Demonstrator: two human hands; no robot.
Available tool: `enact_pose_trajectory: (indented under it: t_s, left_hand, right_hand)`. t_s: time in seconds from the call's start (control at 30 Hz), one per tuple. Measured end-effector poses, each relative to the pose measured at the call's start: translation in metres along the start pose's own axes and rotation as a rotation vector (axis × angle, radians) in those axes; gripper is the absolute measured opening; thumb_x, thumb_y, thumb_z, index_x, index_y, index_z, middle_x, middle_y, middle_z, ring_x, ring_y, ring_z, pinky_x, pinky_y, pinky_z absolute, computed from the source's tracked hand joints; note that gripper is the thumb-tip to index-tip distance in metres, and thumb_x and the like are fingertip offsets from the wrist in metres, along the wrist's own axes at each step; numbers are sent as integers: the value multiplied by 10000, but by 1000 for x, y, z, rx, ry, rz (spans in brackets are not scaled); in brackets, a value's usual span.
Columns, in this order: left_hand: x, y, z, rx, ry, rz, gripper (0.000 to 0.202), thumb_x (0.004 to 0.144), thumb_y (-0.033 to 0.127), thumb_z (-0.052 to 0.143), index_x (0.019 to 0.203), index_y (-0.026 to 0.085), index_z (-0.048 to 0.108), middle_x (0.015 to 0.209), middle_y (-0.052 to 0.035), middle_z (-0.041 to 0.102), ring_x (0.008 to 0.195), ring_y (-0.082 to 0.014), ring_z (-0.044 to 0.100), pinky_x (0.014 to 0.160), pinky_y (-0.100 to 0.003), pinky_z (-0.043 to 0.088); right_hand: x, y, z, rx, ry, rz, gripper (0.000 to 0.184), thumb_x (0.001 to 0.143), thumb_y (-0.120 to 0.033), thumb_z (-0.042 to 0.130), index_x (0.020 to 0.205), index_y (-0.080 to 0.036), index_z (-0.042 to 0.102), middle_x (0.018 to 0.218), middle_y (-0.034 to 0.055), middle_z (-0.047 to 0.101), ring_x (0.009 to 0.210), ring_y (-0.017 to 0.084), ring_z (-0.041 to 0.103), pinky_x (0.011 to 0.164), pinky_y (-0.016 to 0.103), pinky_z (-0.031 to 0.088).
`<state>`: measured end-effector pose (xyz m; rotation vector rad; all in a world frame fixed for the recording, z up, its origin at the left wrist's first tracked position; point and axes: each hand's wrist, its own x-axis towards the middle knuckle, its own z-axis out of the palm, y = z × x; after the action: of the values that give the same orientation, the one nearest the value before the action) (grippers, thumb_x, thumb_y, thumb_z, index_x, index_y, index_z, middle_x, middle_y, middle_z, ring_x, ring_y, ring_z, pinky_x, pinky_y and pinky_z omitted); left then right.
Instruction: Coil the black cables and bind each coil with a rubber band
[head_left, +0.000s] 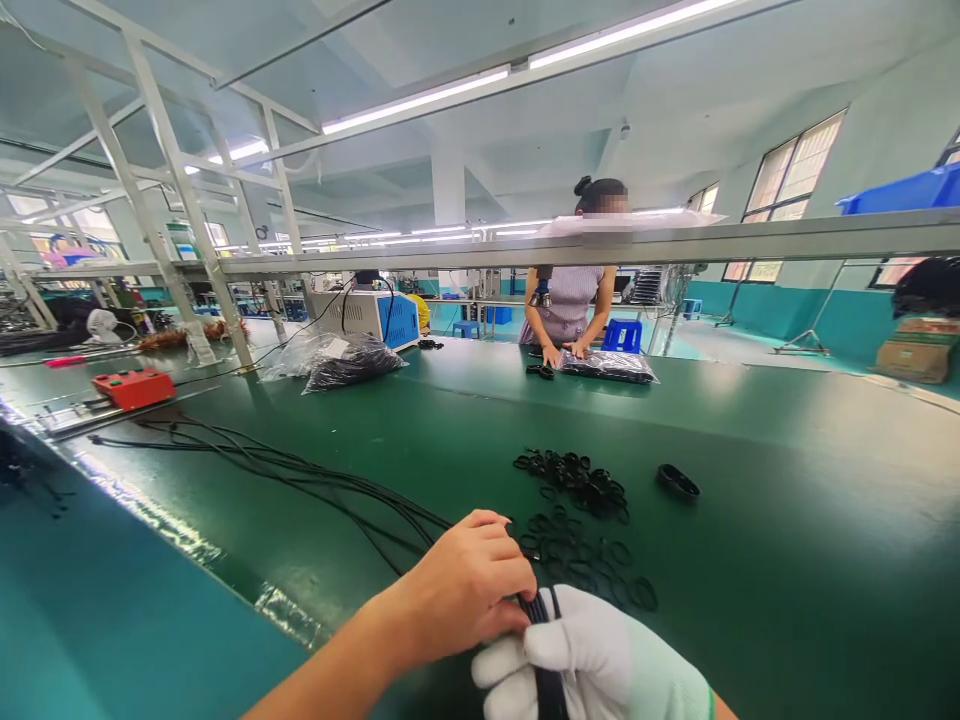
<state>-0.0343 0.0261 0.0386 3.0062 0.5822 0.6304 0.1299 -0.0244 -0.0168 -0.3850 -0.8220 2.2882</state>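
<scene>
At the near edge of the green worktable (450, 420), my bare left hand (476, 575) is closed with its fingers curled on a black cable bundle (551, 692). My right hand (592, 645), in a white glove, grips the same folded bundle from below and the right. Several long black cables (322, 478) trail over the table to the left, running behind my left hand. Just beyond my hands lie loose black rings (589, 555), with a denser pile of small black rings (577, 480) behind them. Farther right rests a single black loop (679, 482).
A red box-shaped device (133, 388) stands at the left. Farther back are a plastic bag of dark items (352, 362) and a blue-and-white machine (375, 318). Across the table a co-worker (568, 300) handles a flat bagged pack (609, 366). A metal rail (465, 258) crosses above.
</scene>
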Motion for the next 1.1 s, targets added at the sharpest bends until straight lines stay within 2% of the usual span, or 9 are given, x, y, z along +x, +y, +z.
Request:
enact_pose_trajectory:
  t_s: [0.1,0.17,0.33,0.53,0.6,0.73,0.87,1.0,1.1]
  left_hand:
    - [-1,4,-1,-1,29,-15,110,824,187,623,715,193,637,932,-7,660,908,-159,560,922,-317,371]
    - [-1,3,-4,-88,-45,-99,167,827,147,577,679,193,641,863,-12,640,824,-155,554,774,-277,409]
    - [-6,-4,10,-874,-140,-608,48,723,170,596,757,155,626,654,37,526,574,-96,475,531,-199,366]
    - [-25,10,41,-1139,18,-693,160,811,229,482,933,154,553,778,26,509,693,-107,440,633,-220,365]
    - [-26,17,45,-1222,56,-701,169,808,239,511,953,157,541,781,23,512,695,-109,432,643,-224,364]
    - [-22,26,53,-1069,230,-693,103,782,217,567,859,148,570,771,2,533,671,-114,461,621,-224,387]
    - [-24,34,68,-902,462,-568,93,795,163,540,819,167,630,779,-17,569,695,-132,539,612,-215,424]
    - [-26,48,77,-729,698,-413,250,830,82,485,923,241,654,807,-7,617,744,-127,582,673,-204,453]
    - [-24,58,75,-631,724,-373,333,873,116,452,1114,284,610,859,-22,628,723,-124,595,671,-200,472]
  right_hand:
    - [1,2,1,61,0,65,268,671,-231,728,861,-79,614,668,16,552,568,112,519,725,334,408]
    - [2,3,2,135,-6,91,250,659,-202,732,822,-79,588,634,-8,504,553,95,478,701,305,392]
    - [5,5,1,314,-76,121,325,611,-127,763,711,-133,454,599,-65,366,524,45,373,590,214,331]
    - [4,10,-12,32,13,9,281,695,-281,699,848,-54,637,637,97,642,784,246,636,725,372,462]
    - [3,10,-14,-41,16,-10,280,700,-272,669,855,-39,672,620,110,667,719,240,655,667,346,480]
    - [1,2,-9,-204,29,-17,269,668,-263,648,788,-29,704,564,78,642,541,145,592,529,235,427]
    - [-6,-15,3,-536,65,51,162,662,-241,693,701,-84,684,626,20,629,614,125,574,613,239,446]
    - [-18,-33,6,-735,34,116,267,842,-344,611,995,-126,618,970,54,635,843,170,607,744,333,508]
    - [-28,-42,7,-757,19,133,324,897,-348,537,1151,-146,534,1122,77,577,936,193,597,789,399,519]
